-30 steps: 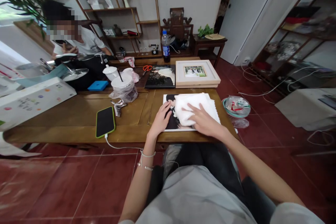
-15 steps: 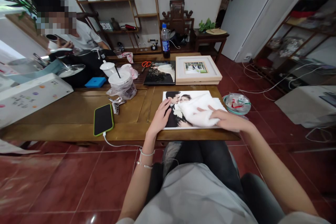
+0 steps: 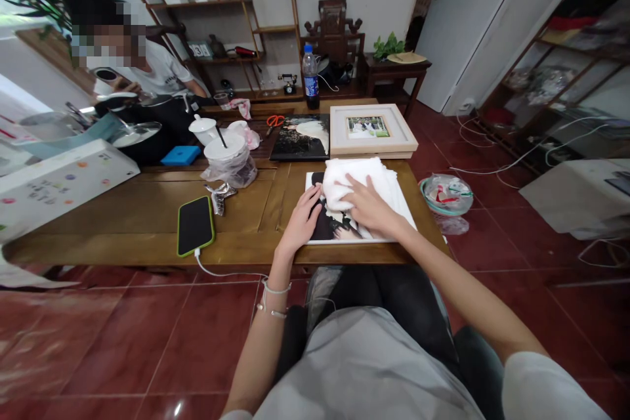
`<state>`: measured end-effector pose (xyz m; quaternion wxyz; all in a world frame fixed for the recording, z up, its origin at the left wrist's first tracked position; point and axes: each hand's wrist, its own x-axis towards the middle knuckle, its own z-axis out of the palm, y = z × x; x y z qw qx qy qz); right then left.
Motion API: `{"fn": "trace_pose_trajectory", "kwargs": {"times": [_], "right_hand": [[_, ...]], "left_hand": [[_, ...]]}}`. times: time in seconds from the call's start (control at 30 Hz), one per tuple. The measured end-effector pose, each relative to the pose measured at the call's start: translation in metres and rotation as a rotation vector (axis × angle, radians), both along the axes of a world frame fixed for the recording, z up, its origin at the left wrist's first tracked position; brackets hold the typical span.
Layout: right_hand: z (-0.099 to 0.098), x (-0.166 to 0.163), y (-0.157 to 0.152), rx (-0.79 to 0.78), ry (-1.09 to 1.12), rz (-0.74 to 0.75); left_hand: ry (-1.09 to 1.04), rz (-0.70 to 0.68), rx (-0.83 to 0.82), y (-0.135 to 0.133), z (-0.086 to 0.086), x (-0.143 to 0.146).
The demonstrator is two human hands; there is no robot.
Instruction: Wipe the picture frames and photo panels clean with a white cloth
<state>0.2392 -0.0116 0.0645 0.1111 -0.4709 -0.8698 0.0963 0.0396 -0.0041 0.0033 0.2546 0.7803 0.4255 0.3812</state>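
Observation:
A photo panel point(image 3: 323, 228) showing a couple lies flat at the table's front edge. My left hand point(image 3: 301, 218) rests on its left edge, open, with the fingers stretched out. Over the panel's upper middle, my right hand point(image 3: 367, 205) holds a folded white cloth point(image 3: 357, 174) against the surface, fingers spread over it. Much of the printed picture, including the faces, is hidden by the cloth. Just behind lie a dark photo panel point(image 3: 298, 141) and a light wooden picture frame point(image 3: 371, 128).
Left on the table point(image 3: 123, 223) are a charging phone point(image 3: 195, 226), a foil wrapper point(image 3: 221, 197), a lidded cup with straw point(image 3: 226, 154), a blue box point(image 3: 180, 155) and orange scissors point(image 3: 274, 121). A bottle point(image 3: 310, 82) stands behind. A bagged bin point(image 3: 447, 195) sits right. Another person point(image 3: 162, 69) sits far left.
My right hand has moved the white cloth left and away from me across the photo panel, now covering the faces. The left hand stays in place.

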Motion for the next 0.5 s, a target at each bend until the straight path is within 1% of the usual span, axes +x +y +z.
{"fn": "trace_pose_trajectory", "kwargs": {"times": [0.13, 0.2, 0.27, 0.33, 0.4, 0.47, 0.5], "right_hand": [[0.006, -0.005, -0.047, -0.038, -0.085, 0.113], [0.011, 0.001, -0.068, -0.065, -0.092, 0.174], [0.017, 0.012, -0.083, -0.107, -0.062, 0.246], [0.023, 0.028, -0.089, -0.190, 0.003, 0.305], [0.025, 0.048, -0.087, -0.287, 0.083, 0.347], [0.023, 0.071, -0.079, -0.363, 0.140, 0.334], [0.021, 0.082, -0.074, -0.379, 0.153, 0.289]], "left_hand": [[-0.002, -0.003, -0.003, 0.000, 0.000, 0.000], [-0.005, -0.007, -0.006, 0.000, 0.000, -0.001], [-0.006, -0.010, -0.010, 0.000, 0.001, -0.001], [-0.006, -0.013, -0.012, 0.000, 0.001, 0.000], [-0.005, -0.006, -0.011, 0.000, 0.001, 0.000], [-0.003, 0.005, -0.012, 0.000, 0.001, 0.001], [-0.004, 0.008, -0.015, 0.000, 0.001, 0.001]]}}
